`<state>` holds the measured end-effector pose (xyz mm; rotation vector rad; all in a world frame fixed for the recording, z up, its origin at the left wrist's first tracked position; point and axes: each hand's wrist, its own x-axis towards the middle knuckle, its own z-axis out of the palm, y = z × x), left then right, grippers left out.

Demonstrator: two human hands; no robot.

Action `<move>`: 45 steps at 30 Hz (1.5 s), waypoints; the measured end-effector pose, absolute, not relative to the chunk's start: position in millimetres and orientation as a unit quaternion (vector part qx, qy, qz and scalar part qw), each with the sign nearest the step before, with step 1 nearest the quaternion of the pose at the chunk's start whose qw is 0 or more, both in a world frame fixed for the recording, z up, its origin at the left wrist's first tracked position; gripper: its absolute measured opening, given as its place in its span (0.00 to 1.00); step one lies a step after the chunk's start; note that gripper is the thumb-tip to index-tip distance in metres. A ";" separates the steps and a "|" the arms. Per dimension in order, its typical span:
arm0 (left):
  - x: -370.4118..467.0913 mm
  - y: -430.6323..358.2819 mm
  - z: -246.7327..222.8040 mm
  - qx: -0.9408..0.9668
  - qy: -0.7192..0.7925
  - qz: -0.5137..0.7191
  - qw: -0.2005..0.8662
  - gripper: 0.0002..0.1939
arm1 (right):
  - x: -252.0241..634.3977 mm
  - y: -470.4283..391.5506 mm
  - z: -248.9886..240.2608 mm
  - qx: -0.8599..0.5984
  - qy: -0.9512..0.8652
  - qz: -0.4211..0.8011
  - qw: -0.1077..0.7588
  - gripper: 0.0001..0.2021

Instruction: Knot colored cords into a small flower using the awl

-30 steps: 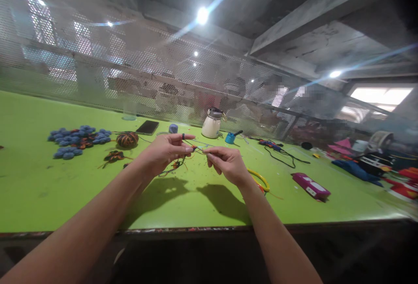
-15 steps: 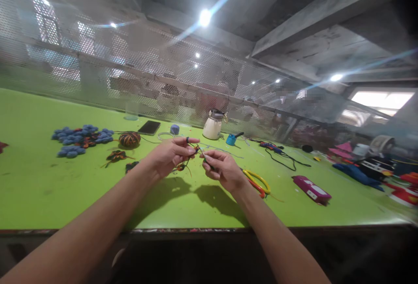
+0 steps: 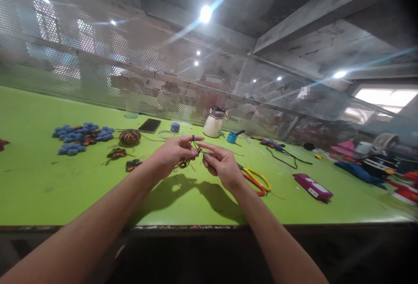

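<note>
My left hand pinches a small dark and orange crocheted piece, with a dark yarn loop round its raised index finger. Close beside it, my right hand is closed round a thin hook, mostly hidden by the fingers, whose tip meets the yarn. A ball of orange and dark yarn lies to the left, its strand running toward my left hand. Two small dark and orange crocheted flowers rest in front of the ball. Farther left are several blue crocheted flowers.
Scissors with yellow and red handles lie right of my right hand, and a magenta box beyond. A phone, a white jug, a blue pot and a corded tool stand or lie farther back.
My right index finger has stretched toward the left hand, and the two hands' fingertips are closer. The held piece has turned slightly, and the hook shows less.
</note>
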<state>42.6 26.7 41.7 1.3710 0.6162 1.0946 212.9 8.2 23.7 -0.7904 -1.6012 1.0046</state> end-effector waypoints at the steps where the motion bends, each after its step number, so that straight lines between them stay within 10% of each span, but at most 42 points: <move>1: 42.2 27.0 41.0 0.597 0.263 0.467 0.597 0.27 | 213.1 8.5 23.5 -0.331 -0.674 0.410 0.518 0.21; 15: 56.4 23.7 39.1 0.751 0.311 0.527 0.249 0.08 | 217.5 13.4 22.8 -0.331 -0.569 0.555 0.508 0.24; 19: 59.5 27.5 34.8 0.624 0.330 0.571 0.418 0.06 | 214.2 11.2 22.4 -0.314 -0.543 0.555 0.546 0.23; 27: 46.0 22.6 44.6 0.494 0.299 0.480 0.661 0.49 | 211.1 10.8 20.6 -0.330 -0.597 0.461 0.567 0.20; 45: 41.1 28.7 41.2 0.540 0.312 0.505 0.596 0.37 | 218.2 11.4 25.0 -0.324 -0.569 0.554 0.514 0.22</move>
